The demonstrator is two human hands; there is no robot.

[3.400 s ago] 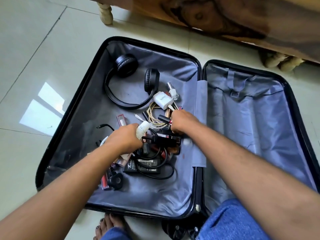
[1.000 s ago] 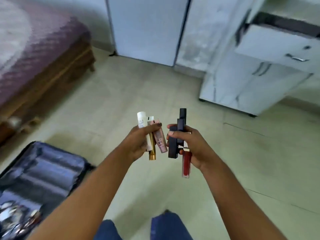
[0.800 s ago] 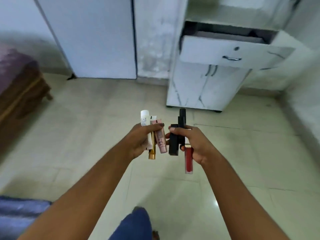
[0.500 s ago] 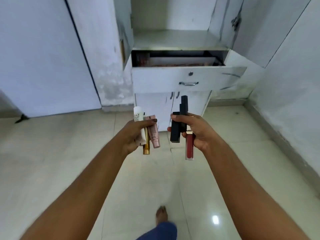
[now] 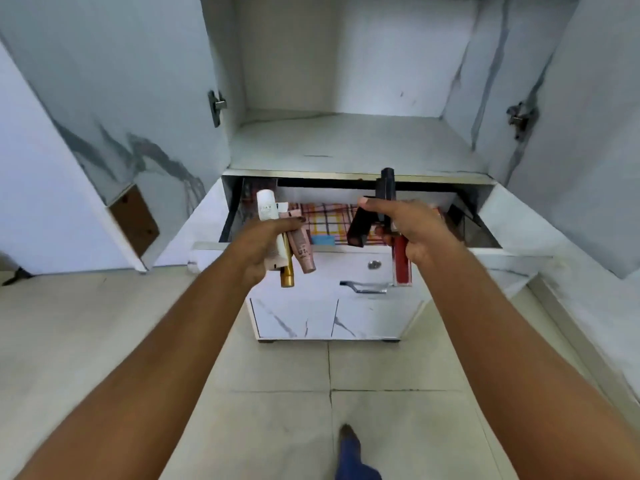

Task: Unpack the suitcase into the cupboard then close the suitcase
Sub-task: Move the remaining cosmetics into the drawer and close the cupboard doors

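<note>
My left hand (image 5: 263,245) grips a bundle of cosmetic tubes: a white tube (image 5: 266,209), a gold tube (image 5: 287,275) and a pink tube (image 5: 303,252). My right hand (image 5: 414,228) grips black cosmetic sticks (image 5: 384,188) and a red lip gloss (image 5: 401,265) that hangs down. Both hands hover over the front edge of the white cupboard's open drawer (image 5: 346,268). A checked cloth (image 5: 327,221) lies inside the drawer. The suitcase is out of view.
Above the drawer is a bare cupboard shelf (image 5: 346,140) between two open doors, the left door (image 5: 114,98) and the right door (image 5: 588,116). A metal handle (image 5: 363,287) sits on the drawer front. Beige floor tiles (image 5: 277,410) lie below, with my foot (image 5: 349,441) on them.
I turned from the suitcase and walked to the cupboard. Both hands, still gripping the cosmetics, have come up over the open drawer, which now fills the view.
</note>
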